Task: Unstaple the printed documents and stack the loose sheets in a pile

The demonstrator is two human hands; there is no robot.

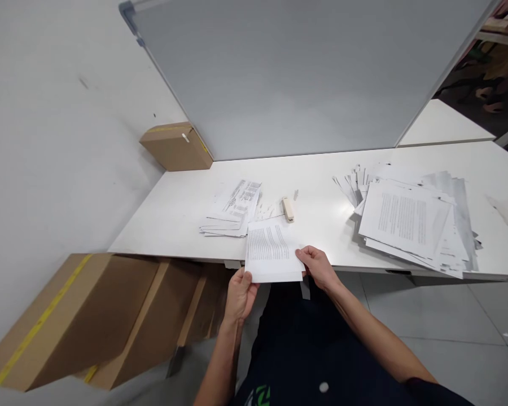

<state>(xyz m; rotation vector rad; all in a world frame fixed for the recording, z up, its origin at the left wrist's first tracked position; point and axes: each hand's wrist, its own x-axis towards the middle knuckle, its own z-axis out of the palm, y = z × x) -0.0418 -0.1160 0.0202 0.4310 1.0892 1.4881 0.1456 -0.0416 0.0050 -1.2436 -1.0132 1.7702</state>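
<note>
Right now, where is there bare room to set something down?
The tabletop shows bare between stapler and large pile, and left of the small stack, in front of the cardboard box. Crowded: the large pile; between small stack, stapler and held sheets.

Likely stapler behind held sheets; papers left, paper pile right.

Printed paper, white, near-rectangular. One block of close-set dark text lines, too small to read; plain margin along the near edge. Layered or folded at that edge; which, cannot be told. Surface gently bowed, the lines waving with it. Printed face up, spanning the front edge of the white table, pinched near-left by the left hand, right edge by the right hand.
</note>
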